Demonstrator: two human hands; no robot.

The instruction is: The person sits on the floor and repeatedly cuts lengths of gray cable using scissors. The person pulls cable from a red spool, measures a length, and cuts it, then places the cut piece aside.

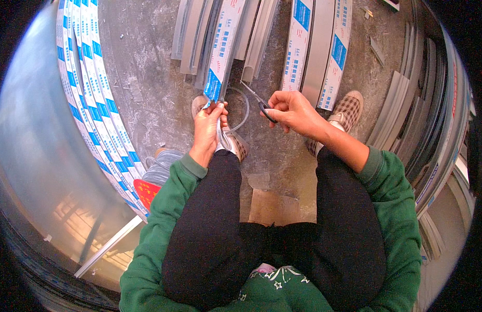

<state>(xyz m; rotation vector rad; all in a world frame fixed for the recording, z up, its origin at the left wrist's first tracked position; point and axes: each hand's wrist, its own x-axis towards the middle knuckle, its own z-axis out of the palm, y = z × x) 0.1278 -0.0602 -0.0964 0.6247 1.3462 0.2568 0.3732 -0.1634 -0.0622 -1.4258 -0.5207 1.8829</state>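
Note:
Between my knees and the metal profiles, my left hand is closed at the near end of a long profile wrapped in blue and white film. A thin grey flexible strip comes out of its fingers and curls in a loop to the right. Whether the fingers also pinch the profile or its film is hard to make out. My right hand grips black-handled scissors, whose blades point up and left toward the far side of the loop.
More grey profiles lie beyond my hands, with film-covered ones to their right. Long wrapped strips curve along the left, near a coil of grey strip with a red label. Stacked dark profiles line the right. Cardboard lies between my legs.

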